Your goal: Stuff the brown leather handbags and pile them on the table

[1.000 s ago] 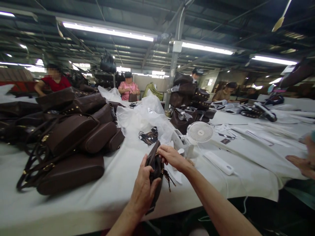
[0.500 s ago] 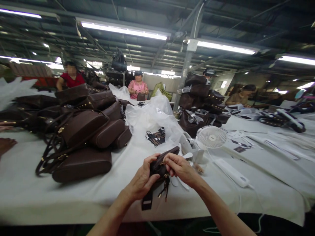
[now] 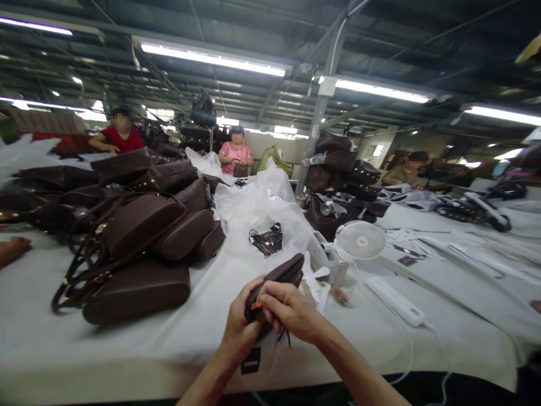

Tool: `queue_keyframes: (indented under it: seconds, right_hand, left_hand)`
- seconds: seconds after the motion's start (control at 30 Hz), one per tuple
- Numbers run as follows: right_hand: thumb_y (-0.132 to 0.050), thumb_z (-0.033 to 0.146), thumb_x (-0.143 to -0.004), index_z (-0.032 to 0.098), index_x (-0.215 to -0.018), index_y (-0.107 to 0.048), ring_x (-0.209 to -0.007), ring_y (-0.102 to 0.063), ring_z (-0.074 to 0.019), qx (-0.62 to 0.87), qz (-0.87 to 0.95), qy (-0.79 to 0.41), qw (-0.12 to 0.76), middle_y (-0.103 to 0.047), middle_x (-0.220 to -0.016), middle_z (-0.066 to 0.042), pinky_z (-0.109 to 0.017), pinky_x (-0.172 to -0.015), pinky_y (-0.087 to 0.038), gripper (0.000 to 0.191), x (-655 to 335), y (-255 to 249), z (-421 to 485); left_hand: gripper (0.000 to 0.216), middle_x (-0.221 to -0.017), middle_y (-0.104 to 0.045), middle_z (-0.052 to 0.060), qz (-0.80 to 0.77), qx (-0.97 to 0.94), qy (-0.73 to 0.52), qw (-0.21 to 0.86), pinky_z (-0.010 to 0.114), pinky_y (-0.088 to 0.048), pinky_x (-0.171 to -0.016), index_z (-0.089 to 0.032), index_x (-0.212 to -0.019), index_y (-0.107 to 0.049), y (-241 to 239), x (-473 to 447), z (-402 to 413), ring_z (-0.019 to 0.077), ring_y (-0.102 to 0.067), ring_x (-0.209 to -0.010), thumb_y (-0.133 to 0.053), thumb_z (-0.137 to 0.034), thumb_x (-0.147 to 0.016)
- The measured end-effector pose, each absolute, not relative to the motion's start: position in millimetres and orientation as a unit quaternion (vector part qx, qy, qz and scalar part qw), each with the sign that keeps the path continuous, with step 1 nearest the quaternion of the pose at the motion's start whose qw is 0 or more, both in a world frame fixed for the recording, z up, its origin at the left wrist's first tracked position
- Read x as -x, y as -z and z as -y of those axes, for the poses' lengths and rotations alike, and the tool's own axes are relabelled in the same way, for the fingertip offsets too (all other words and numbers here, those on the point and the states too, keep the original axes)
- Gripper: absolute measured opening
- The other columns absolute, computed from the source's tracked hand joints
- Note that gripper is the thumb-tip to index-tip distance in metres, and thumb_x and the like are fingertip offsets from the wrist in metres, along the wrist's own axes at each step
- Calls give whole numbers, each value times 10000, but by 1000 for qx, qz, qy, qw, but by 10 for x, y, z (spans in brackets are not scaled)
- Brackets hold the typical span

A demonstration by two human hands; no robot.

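Both hands are meeting just above the near edge of the white table (image 3: 127, 349). The left hand (image 3: 238, 331) is wrapping closed around the lower end of a small brown pouch (image 3: 279, 275), and the right hand (image 3: 292, 312) is pinching its fingertips shut on the pouch's top edge. The pouch is dark and slim, tilting up and away, with one black tag (image 3: 252, 360) and thin cords dangling beneath. What the right fingertips are gripping is hidden. Behind them one white fan (image 3: 360, 239) and one white power strip (image 3: 396, 301) are lying near clear plastic bags (image 3: 257, 206). To the left a pile of brown handbags (image 3: 139, 242) is overlapping too much to count. Three blurred people are sitting far off.
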State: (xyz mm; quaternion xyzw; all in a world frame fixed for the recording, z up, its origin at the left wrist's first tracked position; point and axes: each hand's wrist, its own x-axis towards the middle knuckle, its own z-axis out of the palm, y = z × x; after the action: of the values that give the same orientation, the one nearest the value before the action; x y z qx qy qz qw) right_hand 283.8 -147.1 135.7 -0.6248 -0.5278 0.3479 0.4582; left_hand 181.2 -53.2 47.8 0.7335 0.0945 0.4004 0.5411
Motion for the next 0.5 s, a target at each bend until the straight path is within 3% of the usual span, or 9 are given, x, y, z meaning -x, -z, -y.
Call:
queue_keyframes:
  seconds: [0.1,0.2,0.27,0.33,0.37,0.43,0.5]
  right_hand:
    - [-447,284,-902,191,-684,-524,-392,-473,-74,645,542,-314,438,-534,-539,48,-182,-412,-368,249,-2717,-1424,1425]
    - [-561,248,-853,197,-881,-636,-651,-626,-140,689,573,-172,410,-660,-742,-3,-252,-659,-500,95,-2820,-1552,1461]
    - [-727,261,-720,211,-1144,-615,-1049,-600,-245,713,580,-59,390,-659,-1109,-87,-387,-950,-447,442,-3034,-1593,1565]
    - [-840,295,-568,226,-1383,-442,-1329,-376,-320,737,550,-36,391,-455,-1418,-148,-492,-1100,-285,909,-3288,-1523,1712]
    - [-866,319,-517,233,-1457,-326,-1380,-301,-328,747,523,-77,403,-369,-1483,-162,-510,-1117,-246,1088,-3399,-1437,1791]
    - [-890,385,-454,235,-1515,-150,-1358,-357,-317,721,474,-246,441,-392,-1470,-183,-486,-1093,-298,1302,-3543,-1184,1939]
    - [-916,439,-336,231,-1494,-243,-1291,-450,-325,665,442,-358,484,-481,-1410,-160,-441,-1064,-354,1355,-3562,-881,2059]
  left_hand:
    - [482,-1266,-612,110,-92,-736,-378,554,400,-435,-1029,-173,-1250,-560,-528,-1780,433,276,-561,-1177,-615,-310,-791]
    - [432,-1164,-668,102,-97,-736,-331,583,375,-491,-942,-162,-1174,-618,-675,-1717,267,274,-620,-1061,-638,-350,-785]
    - [450,-1123,-683,94,-92,-729,-296,610,356,-513,-892,-163,-1160,-630,-771,-1647,167,271,-640,-1006,-666,-389,-772]
    - [485,-1102,-691,83,-91,-721,-264,635,351,-520,-875,-175,-1156,-639,-824,-1559,100,281,-643,-998,-698,-421,-743]
    - [492,-1090,-695,77,-94,-716,-250,644,353,-520,-875,-183,-1146,-648,-830,-1518,79,287,-643,-999,-709,-437,-729]
    - [504,-1063,-704,63,-101,-704,-227,666,366,-524,-878,-204,-1111,-672,-807,-1462,53,297,-648,-980,-729,-483,-695]
    - [530,-1038,-712,52,-106,-677,-217,695,386,-534,-863,-229,-1087,-688,-774,-1463,43,312,-653,-962,-735,-539,-661]
